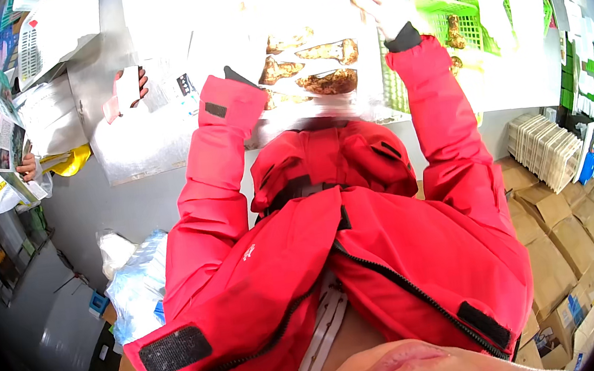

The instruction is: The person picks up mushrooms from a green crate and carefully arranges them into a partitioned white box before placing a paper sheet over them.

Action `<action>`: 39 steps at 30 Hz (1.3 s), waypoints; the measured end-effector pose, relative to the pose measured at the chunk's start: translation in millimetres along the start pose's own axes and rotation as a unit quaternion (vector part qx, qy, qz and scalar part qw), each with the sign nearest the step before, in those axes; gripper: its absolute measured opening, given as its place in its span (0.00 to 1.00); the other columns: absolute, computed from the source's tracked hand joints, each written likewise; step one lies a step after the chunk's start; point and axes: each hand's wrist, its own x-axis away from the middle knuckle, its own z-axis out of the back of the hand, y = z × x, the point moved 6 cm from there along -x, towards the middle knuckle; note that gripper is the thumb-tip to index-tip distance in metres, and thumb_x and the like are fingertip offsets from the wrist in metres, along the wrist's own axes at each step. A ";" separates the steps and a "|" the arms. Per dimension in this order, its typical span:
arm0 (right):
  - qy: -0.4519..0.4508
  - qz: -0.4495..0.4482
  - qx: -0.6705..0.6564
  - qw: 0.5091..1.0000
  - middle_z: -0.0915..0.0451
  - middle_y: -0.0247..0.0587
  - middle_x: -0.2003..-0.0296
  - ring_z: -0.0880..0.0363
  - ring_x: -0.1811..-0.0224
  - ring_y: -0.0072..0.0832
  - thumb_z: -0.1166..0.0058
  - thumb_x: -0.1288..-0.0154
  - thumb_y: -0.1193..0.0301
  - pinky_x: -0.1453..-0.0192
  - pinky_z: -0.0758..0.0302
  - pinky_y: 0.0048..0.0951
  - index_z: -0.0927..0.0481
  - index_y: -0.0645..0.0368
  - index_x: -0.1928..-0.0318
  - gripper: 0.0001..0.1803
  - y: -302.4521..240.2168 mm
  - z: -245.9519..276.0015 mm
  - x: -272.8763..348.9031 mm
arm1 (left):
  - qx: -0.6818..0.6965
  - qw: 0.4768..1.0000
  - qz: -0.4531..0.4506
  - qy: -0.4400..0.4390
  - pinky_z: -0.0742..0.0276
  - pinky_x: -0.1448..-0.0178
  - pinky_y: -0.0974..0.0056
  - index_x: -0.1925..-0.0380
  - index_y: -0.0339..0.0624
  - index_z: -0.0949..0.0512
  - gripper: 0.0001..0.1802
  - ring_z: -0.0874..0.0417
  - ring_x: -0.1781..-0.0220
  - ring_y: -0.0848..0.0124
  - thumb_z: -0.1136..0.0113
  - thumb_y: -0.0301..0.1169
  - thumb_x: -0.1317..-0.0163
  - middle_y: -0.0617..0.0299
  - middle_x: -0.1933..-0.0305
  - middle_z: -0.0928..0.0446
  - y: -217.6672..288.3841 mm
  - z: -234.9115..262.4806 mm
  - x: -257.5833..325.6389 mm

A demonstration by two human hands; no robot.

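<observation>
The person's right hand in a white glove is raised at the far right of the bright white table, its fingers loosely spread and nothing clearly gripped, just beside the bright green plastic mesh basket. The left hand is washed out by glare beyond the red jacket cuff, so I cannot tell whether it is spread or closed. Between the two arms, several brown, knobbly mushroom-like pieces lie on the white surface, while another person's hand holds a white slip far left.
</observation>
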 end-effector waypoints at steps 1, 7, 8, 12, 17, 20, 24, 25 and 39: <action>0.007 -0.020 -0.013 1.000 0.23 0.28 0.70 0.29 0.66 0.15 0.42 0.42 0.62 0.60 0.33 0.17 0.19 0.59 0.65 0.13 -0.4 -1.8 11.9 | 0.030 0.997 -0.045 0.060 0.32 0.41 0.61 0.51 0.34 0.28 0.18 0.27 0.45 0.59 0.47 0.28 0.42 0.49 0.48 0.27 -8.6 4.0 -6.4; 0.001 0.004 0.008 1.000 0.27 0.32 0.72 0.31 0.71 0.19 0.43 0.43 0.65 0.66 0.37 0.20 0.24 0.61 0.55 0.17 -8.5 -9.9 32.9 | 0.567 0.795 0.215 -0.033 0.31 0.49 0.69 0.48 0.33 0.32 0.22 0.28 0.52 0.70 0.43 0.26 0.43 0.56 0.54 0.28 -85.4 -59.5 2.6; 0.009 0.058 0.088 0.994 0.25 0.36 0.66 0.29 0.62 0.24 0.43 0.42 0.66 0.55 0.35 0.25 0.25 0.62 0.54 0.17 -13.6 -8.6 35.4 | 0.645 0.725 0.236 -0.057 0.27 0.53 0.73 0.49 0.32 0.32 0.20 0.25 0.57 0.74 0.44 0.25 0.42 0.59 0.58 0.26 -95.3 -69.5 7.8; -0.134 0.159 0.435 0.876 0.23 0.41 0.61 0.33 0.45 0.35 0.43 0.43 0.68 0.41 0.37 0.36 0.22 0.62 0.61 0.12 2.5 -21.2 34.6 | 0.395 0.902 0.158 -0.075 0.29 0.56 0.74 0.50 0.30 0.31 0.21 0.27 0.60 0.79 0.42 0.24 0.44 0.60 0.56 0.26 -91.8 -66.8 3.7; -0.043 0.025 0.196 0.979 0.24 0.41 0.67 0.30 0.52 0.31 0.44 0.43 0.68 0.44 0.35 0.34 0.22 0.63 0.68 0.10 39.8 3.0 35.2 | 0.435 0.851 0.276 -0.100 0.30 0.55 0.75 0.51 0.29 0.30 0.20 0.28 0.59 0.79 0.42 0.25 0.44 0.59 0.53 0.27 -62.3 -53.2 3.0; 0.018 0.045 0.169 0.984 0.25 0.38 0.72 0.29 0.66 0.23 0.44 0.42 0.67 0.58 0.31 0.30 0.23 0.65 0.72 0.12 37.4 -7.0 42.1 | 0.338 0.906 0.239 -0.088 0.29 0.54 0.68 0.56 0.38 0.23 0.16 0.26 0.57 0.72 0.40 0.30 0.45 0.56 0.56 0.26 -68.4 -54.2 4.8; 0.071 -0.082 0.128 0.986 0.23 0.43 0.71 0.28 0.54 0.35 0.43 0.46 0.63 0.50 0.33 0.36 0.26 0.65 0.76 0.16 52.1 -12.9 43.8 | -0.125 0.983 0.047 -0.130 0.37 0.43 0.58 0.65 0.47 0.20 0.13 0.29 0.51 0.61 0.42 0.41 0.46 0.57 0.57 0.25 -21.5 -39.3 -17.4; 0.087 -0.024 0.291 0.952 0.23 0.45 0.69 0.28 0.54 0.38 0.43 0.47 0.64 0.50 0.33 0.37 0.24 0.64 0.73 0.14 36.9 -12.3 44.8 | -0.150 0.980 0.028 -0.131 0.37 0.43 0.58 0.66 0.47 0.20 0.13 0.29 0.51 0.61 0.43 0.42 0.46 0.57 0.57 0.25 -19.9 -50.4 -20.0; -0.050 0.212 0.541 0.812 0.23 0.40 0.69 0.26 0.61 0.37 0.50 0.44 0.64 0.50 0.35 0.39 0.23 0.56 0.63 0.11 -25.2 -60.7 59.7 | -0.089 0.979 -0.016 -0.183 0.43 0.36 0.55 0.57 0.47 0.24 0.17 0.28 0.50 0.60 0.50 0.43 0.41 0.56 0.57 0.24 27.2 -40.3 -10.3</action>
